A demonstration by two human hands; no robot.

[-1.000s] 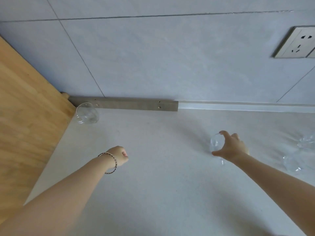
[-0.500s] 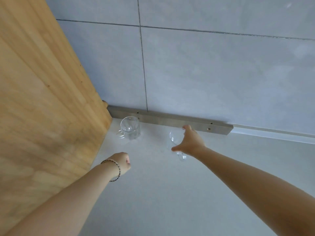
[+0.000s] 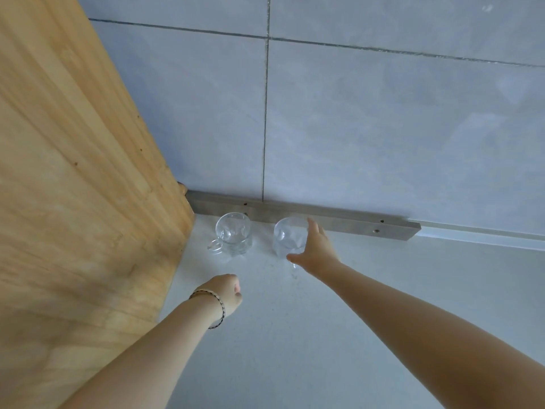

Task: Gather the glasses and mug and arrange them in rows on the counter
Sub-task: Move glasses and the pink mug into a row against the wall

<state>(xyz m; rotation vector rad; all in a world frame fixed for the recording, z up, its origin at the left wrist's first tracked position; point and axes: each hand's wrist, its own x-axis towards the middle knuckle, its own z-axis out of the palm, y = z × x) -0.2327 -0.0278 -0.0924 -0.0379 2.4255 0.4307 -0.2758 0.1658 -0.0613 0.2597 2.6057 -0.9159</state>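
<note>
A clear glass mug with its handle to the lower left stands on the white counter in the back left corner. Just to its right stands a clear glass, close to the metal strip at the wall. My right hand wraps that glass from the right, thumb in front and fingers behind it. My left hand, with a bracelet on the wrist, is curled into a loose fist above the counter, in front of the mug and apart from it.
A tall wooden panel walls off the counter's left side. A grey metal strip runs along the foot of the tiled wall behind the glassware.
My right hand carried the glass from mid-counter leftward and back, to just right of the mug by the wall. The view swung left. My left hand stayed a fist.
</note>
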